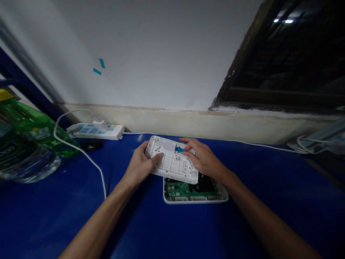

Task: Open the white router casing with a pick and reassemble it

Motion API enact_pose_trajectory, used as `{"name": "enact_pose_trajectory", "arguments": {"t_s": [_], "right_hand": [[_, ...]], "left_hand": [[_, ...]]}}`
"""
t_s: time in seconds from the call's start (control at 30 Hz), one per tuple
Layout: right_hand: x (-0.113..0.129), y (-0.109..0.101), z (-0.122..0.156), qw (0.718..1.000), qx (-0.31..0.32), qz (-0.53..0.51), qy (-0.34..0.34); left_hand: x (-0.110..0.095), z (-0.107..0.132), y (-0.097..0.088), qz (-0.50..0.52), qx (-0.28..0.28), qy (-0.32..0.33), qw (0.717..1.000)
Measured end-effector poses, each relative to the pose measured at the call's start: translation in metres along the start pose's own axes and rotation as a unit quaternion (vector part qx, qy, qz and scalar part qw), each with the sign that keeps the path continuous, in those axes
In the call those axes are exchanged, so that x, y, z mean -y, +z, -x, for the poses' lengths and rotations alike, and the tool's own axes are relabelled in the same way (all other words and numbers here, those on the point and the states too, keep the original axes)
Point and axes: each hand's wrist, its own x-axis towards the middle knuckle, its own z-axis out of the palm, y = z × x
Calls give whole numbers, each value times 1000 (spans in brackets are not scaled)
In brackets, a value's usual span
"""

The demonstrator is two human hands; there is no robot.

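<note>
My left hand grips the left edge of a white perforated plastic cover, thumb pressed on its inner face. My right hand rests on the cover's right side and pinches a small blue-handled tool against it. The cover is tilted and lifted above the open base of a white device lying on the blue table. Inside that base a green circuit board and a dark part show. The right part of the base is hidden under my right wrist.
A white power strip with a plug lies at the back left; its white cable loops across the blue table. Green and clear plastic bottles stand at the far left. More white cables lie at the right, below a dark window.
</note>
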Motion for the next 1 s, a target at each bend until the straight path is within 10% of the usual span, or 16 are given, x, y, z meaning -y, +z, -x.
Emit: {"name": "enact_pose_trajectory", "arguments": {"t_s": [0.27,0.63,0.83,1.0], "right_hand": [[-4,-4,1,999,36,-8,36],[6,-38,25,995,-84,-38,42],[1,-51,58,993,22,-16,118],[2,-63,61,946,-142,-192,220]], "left_hand": [[-7,-3,-10,8,-7,-13,1000],[1,-9,-20,0,-90,23,996],[-7,-3,0,117,-103,3,988],[-19,11,38,162,-14,-5,987]]}}
